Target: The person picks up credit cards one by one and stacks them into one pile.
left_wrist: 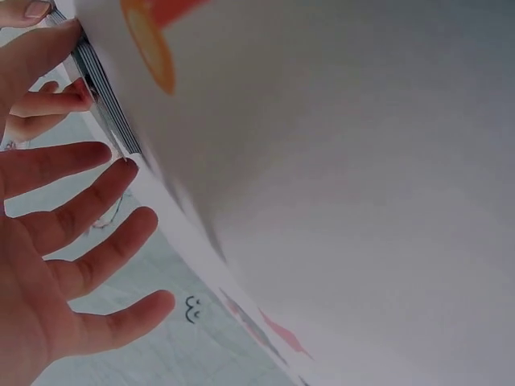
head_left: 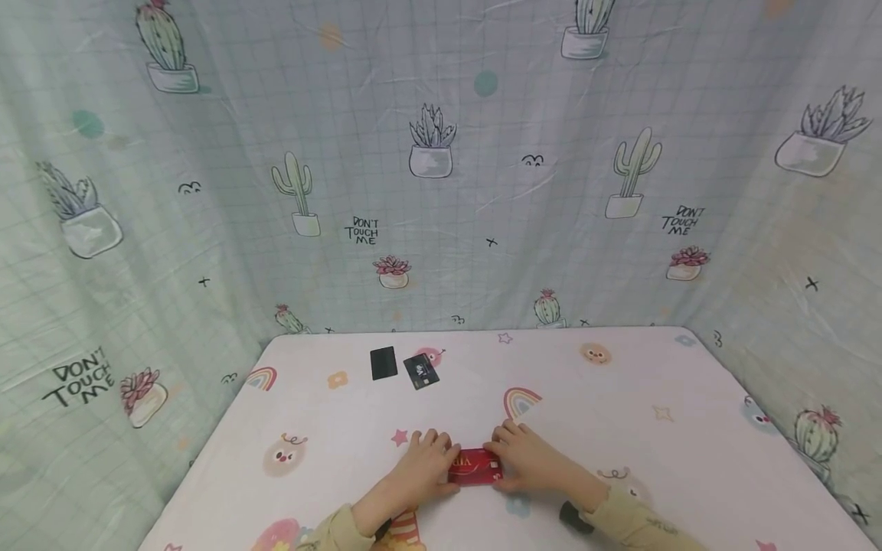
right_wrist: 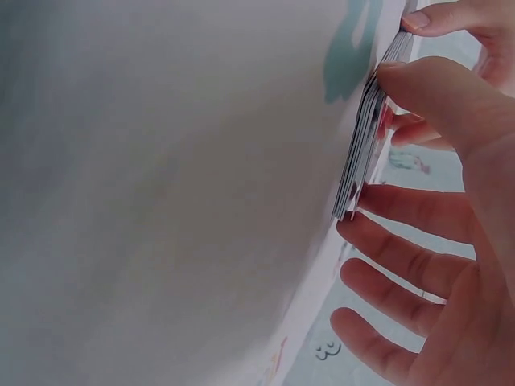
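Observation:
A stack of cards (right_wrist: pixel 362 137) lies flat on the table in front of me, a red card (head_left: pixel 475 476) with "VIP" lettering on top. My left hand (head_left: pixel 423 463) holds the stack's left end, thumb at the near corner and fingertips at the far one. At the opposite end, my right hand (head_left: pixel 530 457) grips it the same way. Both wrist views show the layered card edges between thumb and first fingers, while the other fingers spread free beside the stack.
Farther back on the table (head_left: pixel 620 451) lie a plain black card (head_left: pixel 383 363) and, just right of it, a dark printed card (head_left: pixel 422 371). A patterned curtain (head_left: pixel 441 207) hangs behind the table and along both sides.

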{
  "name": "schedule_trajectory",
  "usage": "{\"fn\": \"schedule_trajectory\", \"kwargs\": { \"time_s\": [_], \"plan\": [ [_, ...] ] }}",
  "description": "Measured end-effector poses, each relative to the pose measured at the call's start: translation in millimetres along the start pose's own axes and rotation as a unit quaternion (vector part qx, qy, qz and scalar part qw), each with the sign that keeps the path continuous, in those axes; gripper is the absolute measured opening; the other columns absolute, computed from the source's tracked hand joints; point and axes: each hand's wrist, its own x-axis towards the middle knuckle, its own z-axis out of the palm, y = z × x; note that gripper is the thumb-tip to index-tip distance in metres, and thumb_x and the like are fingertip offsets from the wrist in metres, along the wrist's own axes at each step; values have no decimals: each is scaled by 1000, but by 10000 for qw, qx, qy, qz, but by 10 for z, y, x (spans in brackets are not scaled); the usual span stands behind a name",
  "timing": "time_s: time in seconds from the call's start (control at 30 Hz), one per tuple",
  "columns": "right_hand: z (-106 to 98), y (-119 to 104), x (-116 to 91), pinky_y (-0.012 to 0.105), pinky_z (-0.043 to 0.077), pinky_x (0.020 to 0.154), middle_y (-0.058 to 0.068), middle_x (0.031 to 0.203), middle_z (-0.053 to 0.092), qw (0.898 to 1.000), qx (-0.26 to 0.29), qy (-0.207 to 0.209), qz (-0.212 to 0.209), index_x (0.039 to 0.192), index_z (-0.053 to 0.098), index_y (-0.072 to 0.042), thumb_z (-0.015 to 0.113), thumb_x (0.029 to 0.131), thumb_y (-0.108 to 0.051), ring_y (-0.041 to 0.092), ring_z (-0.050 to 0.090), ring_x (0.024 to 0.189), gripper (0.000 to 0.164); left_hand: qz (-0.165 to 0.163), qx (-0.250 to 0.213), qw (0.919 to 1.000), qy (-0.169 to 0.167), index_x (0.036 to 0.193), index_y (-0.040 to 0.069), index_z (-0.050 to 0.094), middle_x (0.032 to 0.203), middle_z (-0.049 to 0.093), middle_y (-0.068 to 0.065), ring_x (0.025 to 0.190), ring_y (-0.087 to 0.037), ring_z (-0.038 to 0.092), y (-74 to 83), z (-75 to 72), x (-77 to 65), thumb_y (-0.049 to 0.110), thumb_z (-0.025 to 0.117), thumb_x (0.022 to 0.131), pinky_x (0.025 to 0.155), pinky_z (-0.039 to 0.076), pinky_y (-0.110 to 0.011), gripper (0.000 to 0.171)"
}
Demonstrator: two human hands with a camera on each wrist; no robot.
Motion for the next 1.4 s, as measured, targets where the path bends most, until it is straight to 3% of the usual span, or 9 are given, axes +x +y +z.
{"fn": "schedule_trajectory", "kwargs": {
  "time_s": [0.17, 0.4, 0.7, 1.4],
  "plan": [
    [5, -2, 2, 33, 43, 83, -5, 100, 54, 10000, -72, 44, -46, 114, 58, -17, 62, 73, -52, 9, 44, 93, 55, 6, -107, 9999, -36, 113, 17, 57, 99, 55, 1, 90, -15, 44, -12, -1, -2, 51, 65, 72, 77, 37, -38, 54],
    [21, 7, 0, 32, 43, 81, -5, 98, 54, 9997, -170, 140, -97, 112, 59, -16, 62, 72, -52, 9, 44, 91, 54, -34, -216, 9997, -137, 117, 19, 55, 101, 55, 2, 92, -15, 43, -9, 26, 0, 50, 64, 73, 81, 38, -41, 54],
    [15, -1, -3, 34, 44, 83, -5, 101, 54, 9998, -89, -101, 112, 115, 58, -16, 62, 72, -52, 10, 44, 93, 56, -15, -331, 9992, -234, 119, 21, 53, 104, 55, 4, 93, -14, 44, -13, 23, 3, 48, 65, 73, 83, 39, -42, 55],
    [47, 20, -33, 33, 43, 81, -7, 103, 54, 9996, 53, -143, 217, 120, 54, -18, 63, 71, -53, 9, 43, 93, 61, -125, -525, 9977, -409, 121, 22, 52, 108, 56, 4, 91, -14, 46, -21, 2, 5, 47, 66, 73, 83, 39, -44, 56]
  ]
}}
